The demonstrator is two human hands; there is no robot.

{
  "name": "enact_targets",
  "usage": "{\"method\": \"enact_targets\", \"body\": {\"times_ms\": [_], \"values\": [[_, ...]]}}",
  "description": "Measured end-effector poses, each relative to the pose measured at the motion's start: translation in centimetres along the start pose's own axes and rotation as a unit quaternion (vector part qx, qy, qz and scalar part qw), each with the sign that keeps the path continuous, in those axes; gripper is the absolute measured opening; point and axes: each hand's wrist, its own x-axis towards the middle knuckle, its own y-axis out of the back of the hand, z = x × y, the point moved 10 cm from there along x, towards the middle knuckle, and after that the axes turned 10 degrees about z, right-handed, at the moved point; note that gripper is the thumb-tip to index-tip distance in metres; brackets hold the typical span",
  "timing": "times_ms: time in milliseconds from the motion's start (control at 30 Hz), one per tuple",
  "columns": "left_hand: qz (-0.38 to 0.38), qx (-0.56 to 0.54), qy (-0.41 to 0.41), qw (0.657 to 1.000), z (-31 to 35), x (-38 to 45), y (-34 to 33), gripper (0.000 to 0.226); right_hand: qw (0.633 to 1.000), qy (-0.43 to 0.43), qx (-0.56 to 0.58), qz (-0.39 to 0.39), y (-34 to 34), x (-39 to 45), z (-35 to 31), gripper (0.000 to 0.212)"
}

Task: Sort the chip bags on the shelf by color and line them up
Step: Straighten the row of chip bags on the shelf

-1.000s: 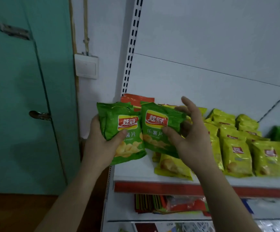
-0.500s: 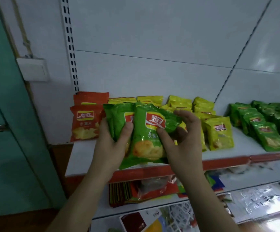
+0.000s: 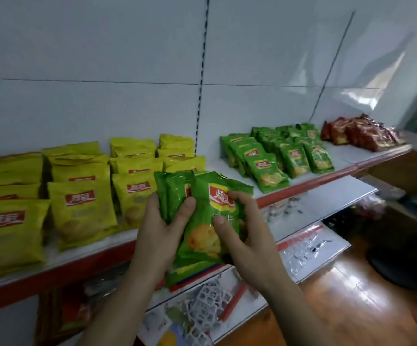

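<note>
We hold a small stack of green chip bags [image 3: 207,218] in both hands at the centre of the frame, in front of the red front edge of the shelf [image 3: 309,187]. Our left hand [image 3: 161,233] grips the stack from its left side, thumb pressed across the front of the bags; our right hand [image 3: 242,228] grips it from the right, thumb on the front bag's face and fingers curled over its upper right edge, so the two hands are close together, clamped on the same stack. On the shelf in the left half of the frame lie rows of yellow chip bags [image 3: 82,211], leaning back towards the white panel. To the right of centre, past a bare strip of shelf, sits a group of green bags [image 3: 267,171] in overlapping rows, and at the far right a cluster of red bags [image 3: 359,132]. A lower shelf [image 3: 332,193] below carries small packaged goods we cannot make out
</note>
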Motion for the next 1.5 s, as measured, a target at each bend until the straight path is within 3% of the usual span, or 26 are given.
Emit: {"method": "enact_targets", "body": {"times_ms": [200, 333, 500, 633, 867, 1133, 1300, 1500], "values": [[-0.085, -0.030, 0.050, 0.995, -2.2, 0.3, -11.7, 0.053, 0.993, -0.004, -0.022, 0.114, 9.4, 2.7, 4.5, 0.054], [-0.147, -0.068, 0.096, 0.982, -4.2, 1.3, -20.0, 0.040, 0.985, 0.006, -0.068, 0.161, 14.3, 5.5, 7.2, 0.053], [-0.186, -0.063, 0.049, 0.979, -4.3, 3.3, -28.9, 0.054, 0.974, 0.000, -0.113, 0.195, 19.8, 9.8, 9.0, 0.044], [-0.229, -0.072, 0.021, 0.970, -3.7, 4.9, -36.5, 0.055, 0.969, -0.012, -0.128, 0.211, 24.2, 13.0, 11.0, 0.050], [-0.285, -0.070, 0.060, 0.954, -6.7, 3.4, -48.4, 0.045, 0.952, -0.051, -0.155, 0.259, 33.2, 14.1, 16.5, 0.061], [-0.264, -0.060, 0.042, 0.962, -7.4, 2.0, -61.2, 0.056, 0.942, -0.057, -0.199, 0.263, 44.4, 18.4, 22.4, 0.063], [-0.225, -0.029, 0.024, 0.974, -7.3, 2.4, -67.3, 0.050, 0.952, -0.039, -0.175, 0.249, 50.6, 23.3, 25.9, 0.061], [-0.130, 0.011, 0.005, 0.991, -8.4, 5.6, -69.4, 0.053, 0.971, -0.016, -0.176, 0.158, 50.9, 29.3, 29.1, 0.059]]}}
